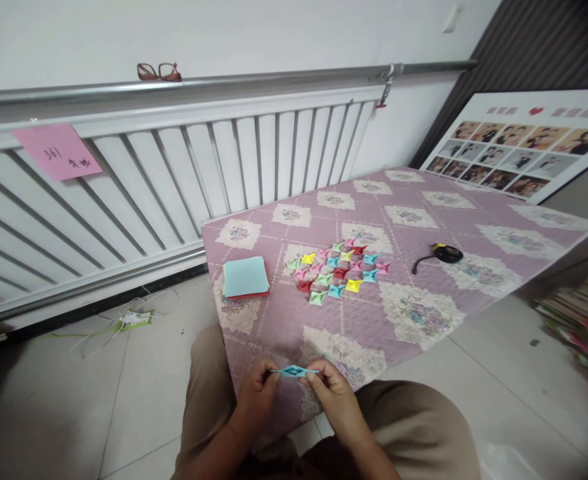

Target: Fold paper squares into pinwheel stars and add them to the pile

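Between my two hands, over the near edge of the table, is a folded blue paper boat (294, 371) with a narrow opening along its top. My left hand (259, 393) pinches its left tip between thumb and fingers. At the other end, my right hand (335, 395) grips the right tip the same way. Beyond them, several small folded paper boats (341, 273) in pink, red, yellow, green and blue lie grouped in slanting rows. A stack of square paper (246, 277), light blue on top with red showing below, sits at the table's left side.
A patterned purple cloth (284, 327) covers the table. A black corded object (447, 253) lies to the right. Behind stands a white radiator (274, 153) with a pink note (57, 152); glasses (159, 71) rest on the pipe above. A power strip (134, 320) is on the floor, left.
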The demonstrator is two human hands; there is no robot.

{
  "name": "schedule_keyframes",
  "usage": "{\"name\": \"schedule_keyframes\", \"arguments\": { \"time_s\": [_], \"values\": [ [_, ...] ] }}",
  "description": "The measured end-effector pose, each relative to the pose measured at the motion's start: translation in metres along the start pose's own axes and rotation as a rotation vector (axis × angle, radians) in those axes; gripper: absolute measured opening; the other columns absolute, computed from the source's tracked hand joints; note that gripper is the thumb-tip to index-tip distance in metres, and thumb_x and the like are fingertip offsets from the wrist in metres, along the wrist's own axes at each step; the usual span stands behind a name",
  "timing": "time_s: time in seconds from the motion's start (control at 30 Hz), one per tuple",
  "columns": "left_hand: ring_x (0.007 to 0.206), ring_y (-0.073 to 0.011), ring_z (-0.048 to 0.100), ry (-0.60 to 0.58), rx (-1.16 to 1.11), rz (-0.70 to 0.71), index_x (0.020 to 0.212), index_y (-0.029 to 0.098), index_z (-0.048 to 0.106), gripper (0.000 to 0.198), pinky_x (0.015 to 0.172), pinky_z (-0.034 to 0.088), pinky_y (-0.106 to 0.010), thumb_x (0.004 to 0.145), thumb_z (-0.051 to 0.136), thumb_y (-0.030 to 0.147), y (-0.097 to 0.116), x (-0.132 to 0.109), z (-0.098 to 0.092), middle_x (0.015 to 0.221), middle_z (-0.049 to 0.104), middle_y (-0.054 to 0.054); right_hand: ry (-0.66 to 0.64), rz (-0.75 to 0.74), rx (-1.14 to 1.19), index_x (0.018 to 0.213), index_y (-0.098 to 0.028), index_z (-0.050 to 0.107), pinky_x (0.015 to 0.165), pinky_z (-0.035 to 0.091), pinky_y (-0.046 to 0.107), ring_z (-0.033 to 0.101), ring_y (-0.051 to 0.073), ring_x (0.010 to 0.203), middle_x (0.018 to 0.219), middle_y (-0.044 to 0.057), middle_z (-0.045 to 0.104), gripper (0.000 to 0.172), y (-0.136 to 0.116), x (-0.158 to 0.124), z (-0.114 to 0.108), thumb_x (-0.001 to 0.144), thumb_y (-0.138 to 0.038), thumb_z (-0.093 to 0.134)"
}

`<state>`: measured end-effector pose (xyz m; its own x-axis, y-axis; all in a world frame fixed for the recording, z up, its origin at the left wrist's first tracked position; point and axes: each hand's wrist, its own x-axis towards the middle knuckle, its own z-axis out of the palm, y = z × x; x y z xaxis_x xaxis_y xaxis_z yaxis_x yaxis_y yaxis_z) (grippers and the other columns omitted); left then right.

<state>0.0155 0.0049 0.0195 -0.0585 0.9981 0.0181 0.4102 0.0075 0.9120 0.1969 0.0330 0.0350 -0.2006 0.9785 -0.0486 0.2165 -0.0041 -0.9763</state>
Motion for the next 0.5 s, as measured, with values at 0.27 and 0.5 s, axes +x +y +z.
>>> {"name": "schedule_keyframes", "arguments": {
  "time_s": [0.27,0.5],
  "values": [
    [0.087,-0.0199,0.054,-0.157,0.385,0.115,0.077,0.02,0.061,0.016,0.081,0.04,-0.033,0.076,0.05,0.009,0.003,0.007,-0.004,0.085,0.061,-0.003,0.006,-0.142,-0.289,0.085,-0.022,0.063,0.073,0.048,0.032,0.059,0.019,0.078,0.08,0.003,0.062,0.013,0.009,0.004,-0.011,0.075,-0.025,0.055],
    [0.096,-0.0207,0.054,-0.202,0.518,0.101,0.091,0.022,0.064,0.024,0.086,0.039,-0.035,0.078,0.05,0.006,0.004,0.004,-0.002,0.095,0.063,-0.003,-0.029,-0.329,-0.671,0.087,-0.023,0.066,0.097,0.04,0.043,0.052,0.026,0.113,0.112,0.009,0.061,0.018,-0.002,0.004,-0.001,0.075,-0.013,0.057]
  ]
}}
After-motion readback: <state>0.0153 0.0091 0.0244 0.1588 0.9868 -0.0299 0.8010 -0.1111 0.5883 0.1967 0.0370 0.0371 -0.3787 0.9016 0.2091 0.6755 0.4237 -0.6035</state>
